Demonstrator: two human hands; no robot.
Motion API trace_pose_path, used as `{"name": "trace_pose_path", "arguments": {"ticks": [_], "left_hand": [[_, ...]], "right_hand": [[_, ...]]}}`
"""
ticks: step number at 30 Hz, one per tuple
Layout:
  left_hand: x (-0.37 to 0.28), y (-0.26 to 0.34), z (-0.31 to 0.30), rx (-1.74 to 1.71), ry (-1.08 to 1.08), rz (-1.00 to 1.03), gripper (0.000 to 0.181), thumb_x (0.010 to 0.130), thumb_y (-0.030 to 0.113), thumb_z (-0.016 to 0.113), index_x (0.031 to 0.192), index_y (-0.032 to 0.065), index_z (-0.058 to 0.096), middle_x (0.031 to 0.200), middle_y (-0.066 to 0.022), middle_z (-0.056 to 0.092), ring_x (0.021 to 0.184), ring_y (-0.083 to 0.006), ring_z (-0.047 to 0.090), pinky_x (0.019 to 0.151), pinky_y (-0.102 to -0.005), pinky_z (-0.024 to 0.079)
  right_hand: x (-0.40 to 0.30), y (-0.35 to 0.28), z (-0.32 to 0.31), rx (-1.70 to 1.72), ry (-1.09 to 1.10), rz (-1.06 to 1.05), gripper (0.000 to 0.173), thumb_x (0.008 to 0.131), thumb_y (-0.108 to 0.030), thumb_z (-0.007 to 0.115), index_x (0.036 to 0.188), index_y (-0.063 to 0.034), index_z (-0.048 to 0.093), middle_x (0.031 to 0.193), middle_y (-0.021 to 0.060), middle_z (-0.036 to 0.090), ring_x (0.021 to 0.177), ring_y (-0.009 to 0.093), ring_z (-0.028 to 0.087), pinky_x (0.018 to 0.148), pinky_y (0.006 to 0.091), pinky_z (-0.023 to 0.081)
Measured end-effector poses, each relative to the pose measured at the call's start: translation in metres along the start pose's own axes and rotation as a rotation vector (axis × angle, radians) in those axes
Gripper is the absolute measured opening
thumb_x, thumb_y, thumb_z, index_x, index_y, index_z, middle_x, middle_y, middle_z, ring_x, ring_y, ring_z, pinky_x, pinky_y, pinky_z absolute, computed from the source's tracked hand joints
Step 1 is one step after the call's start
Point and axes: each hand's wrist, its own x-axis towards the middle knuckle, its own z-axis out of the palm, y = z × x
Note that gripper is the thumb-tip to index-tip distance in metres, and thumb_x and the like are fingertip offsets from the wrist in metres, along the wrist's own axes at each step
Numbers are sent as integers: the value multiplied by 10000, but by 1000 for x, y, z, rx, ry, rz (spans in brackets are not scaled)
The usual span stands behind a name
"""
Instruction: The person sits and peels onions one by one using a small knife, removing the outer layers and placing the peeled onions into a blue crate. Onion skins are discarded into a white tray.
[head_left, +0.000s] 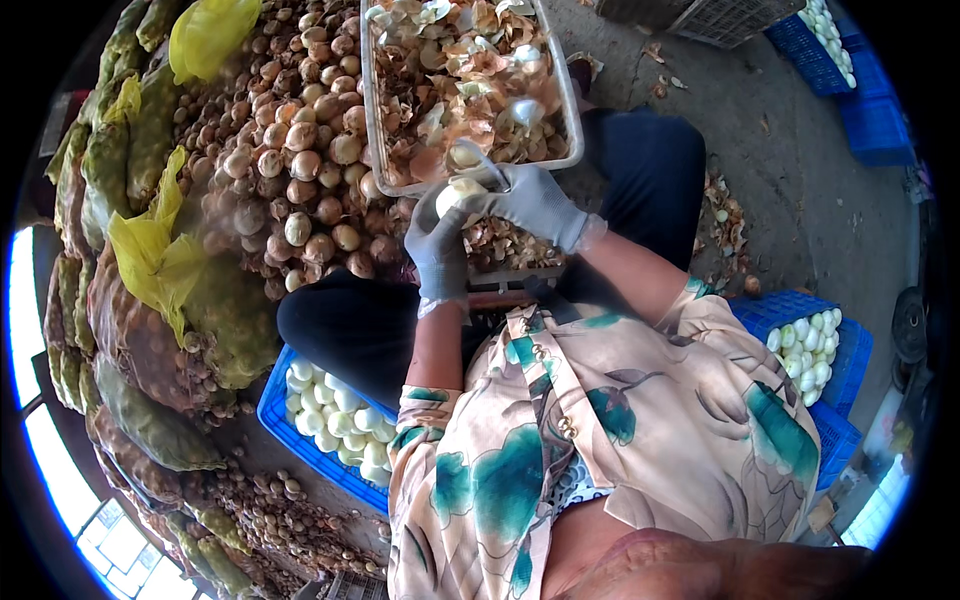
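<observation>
Both hands wear grey gloves and meet over the near edge of a pale plastic crate (574, 139) full of onion skins (465, 82). A mostly peeled white onion (459, 195) is gripped by my left hand (439, 244), its fingers wrapped around it. My right hand (536, 202), touching the onion's right side, holds a small curved tool (487, 163), probably a peeling knife; its blade is blurred. More loose skins (506, 244) lie just below the hands. Unpeeled onions (304, 165) are heaped to the left of the crate.
A blue basket (281, 427) of peeled onions (337, 424) stands by my left leg. Another blue basket (855, 360) with peeled onions is at right. Filled mesh sacks (124, 330) and a yellow mesh bag (154, 247) lie at left. Skins litter the concrete floor (795, 187); blue crates (874, 124) stand far right.
</observation>
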Motion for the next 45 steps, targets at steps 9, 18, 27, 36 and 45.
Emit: {"name": "trace_pose_path", "arguments": {"ticks": [9,18,27,36,45], "left_hand": [[-9,18,7,289,66,93,469,906,133,773,1287,-91,618,1214,-152,681,1067,-202,657,979,-332,522],[-8,24,15,52,-22,40,483,917,167,761,1305,-80,612,1184,-155,689,1028,-220,679,907,-332,565],[-8,18,12,241,-42,4,484,936,230,762,1284,-80,632,1168,-153,700,1014,-220,686,854,-343,585],[6,7,-6,-215,-163,-297,613,896,311,739,1354,-54,558,1246,-178,659,1130,-310,651,890,-447,562],[7,-7,-40,-576,99,-211,587,879,294,675,1352,-21,531,1323,-231,617,1211,-398,613,1010,-571,534]], "right_hand": [[6,4,-8,11,-144,185,489,938,-356,769,1274,-7,698,1053,76,766,970,78,659,861,285,539],[4,0,3,57,173,21,309,947,-267,723,962,42,724,731,133,713,688,136,674,641,340,533],[1,-23,-10,168,39,92,237,947,-197,720,855,19,686,667,28,647,574,61,586,525,257,465],[10,-7,-35,961,-196,267,308,982,-311,668,753,-112,617,641,-29,555,496,53,496,487,230,433],[43,5,-67,338,348,530,388,1024,-404,609,1124,-39,692,786,47,662,560,127,596,487,278,488]]}}
